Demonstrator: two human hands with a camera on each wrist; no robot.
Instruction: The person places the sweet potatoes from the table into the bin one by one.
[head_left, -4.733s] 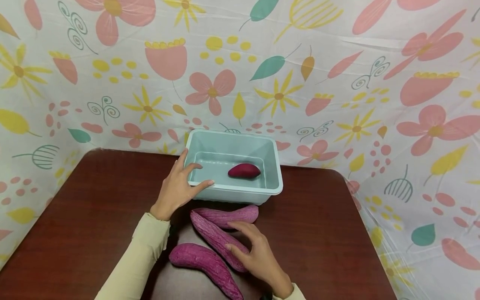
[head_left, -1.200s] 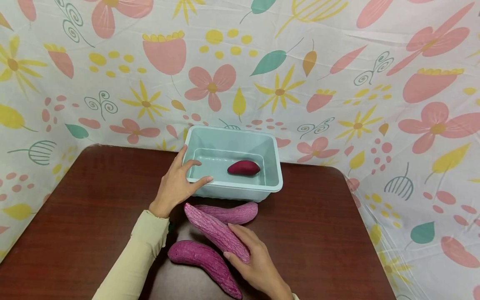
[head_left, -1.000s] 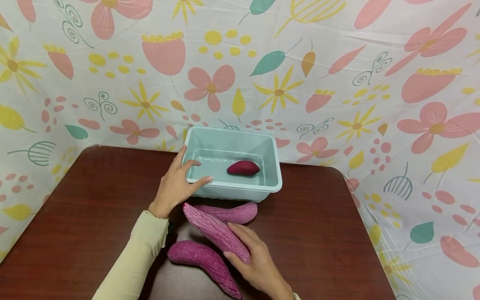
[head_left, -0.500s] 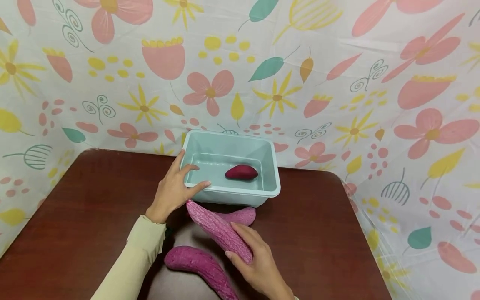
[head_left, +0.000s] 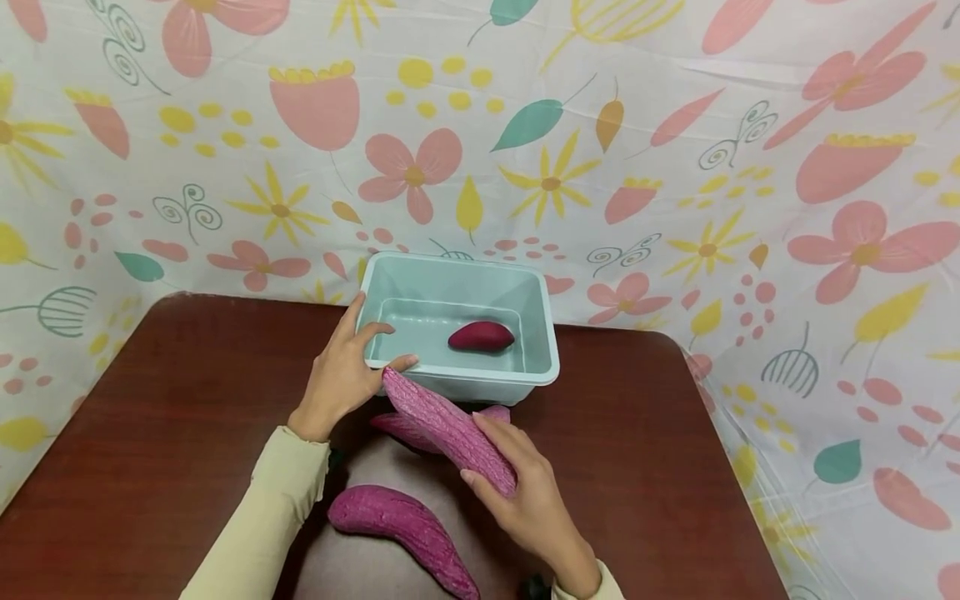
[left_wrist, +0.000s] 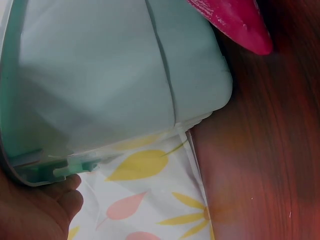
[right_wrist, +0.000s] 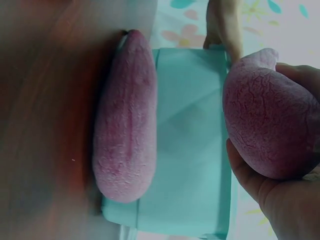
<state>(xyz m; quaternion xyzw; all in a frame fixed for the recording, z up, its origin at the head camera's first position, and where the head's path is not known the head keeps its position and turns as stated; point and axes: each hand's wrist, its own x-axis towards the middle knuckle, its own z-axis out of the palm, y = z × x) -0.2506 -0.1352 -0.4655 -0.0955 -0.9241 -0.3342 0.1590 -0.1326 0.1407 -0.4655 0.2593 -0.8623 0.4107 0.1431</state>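
Observation:
My right hand (head_left: 528, 487) grips the near end of a long, rough-skinned purple sweet potato (head_left: 450, 429) and holds it above the table, its thin tip pointing far left, near my left thumb. In the right wrist view, this sweet potato (right_wrist: 270, 115) sits between thumb and fingers. My left hand (head_left: 341, 371) holds the near left corner of a light blue plastic bin (head_left: 480, 377), thumb on the front rim. A smooth dark red sweet potato (head_left: 482, 336) lies inside the bin. Another long sweet potato (head_left: 405, 429), partly hidden under the held one, lies before the bin.
A curved, darker purple sweet potato (head_left: 405, 529) lies at the front of the brown wooden table (head_left: 637, 467). Behind the table and the bin hangs a flower-patterned cloth (head_left: 600, 92), also rising along both sides.
My right hand has taken hold of the long sweet potato, lifted it off the table and moved it slightly up and toward the bin. My left hand has stayed on the bin's corner.

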